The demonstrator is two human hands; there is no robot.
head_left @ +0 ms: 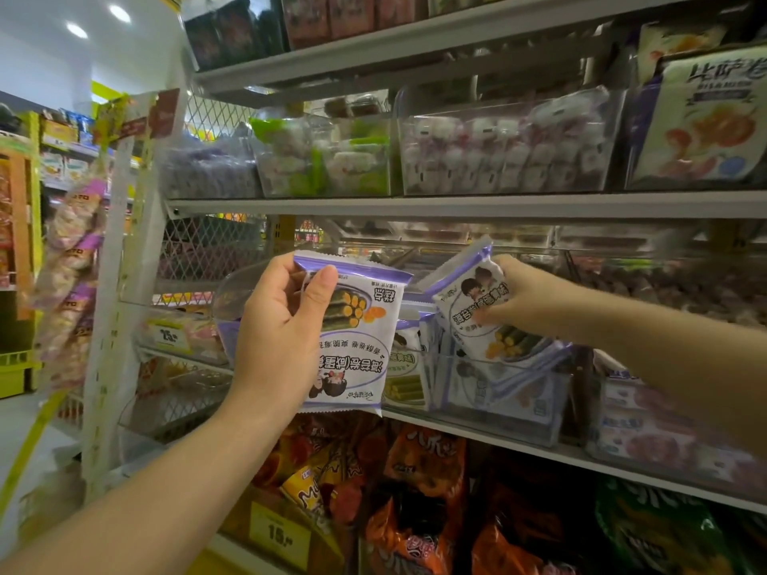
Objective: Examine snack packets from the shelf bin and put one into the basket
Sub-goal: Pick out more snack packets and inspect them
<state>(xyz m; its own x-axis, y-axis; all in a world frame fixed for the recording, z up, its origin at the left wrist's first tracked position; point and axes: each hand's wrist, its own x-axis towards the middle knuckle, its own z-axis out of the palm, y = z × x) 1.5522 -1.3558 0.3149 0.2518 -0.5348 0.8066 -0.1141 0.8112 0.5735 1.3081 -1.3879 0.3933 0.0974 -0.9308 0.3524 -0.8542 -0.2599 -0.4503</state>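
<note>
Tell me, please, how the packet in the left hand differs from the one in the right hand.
The left packet, gripped by the left hand, is upside down. The right packet, pinched by the right hand, is right way up but tilted. The left packet is held clear of the bin, while the right packet has its lower end at the bin's mouth. Both have the same white-and-purple design.
</note>
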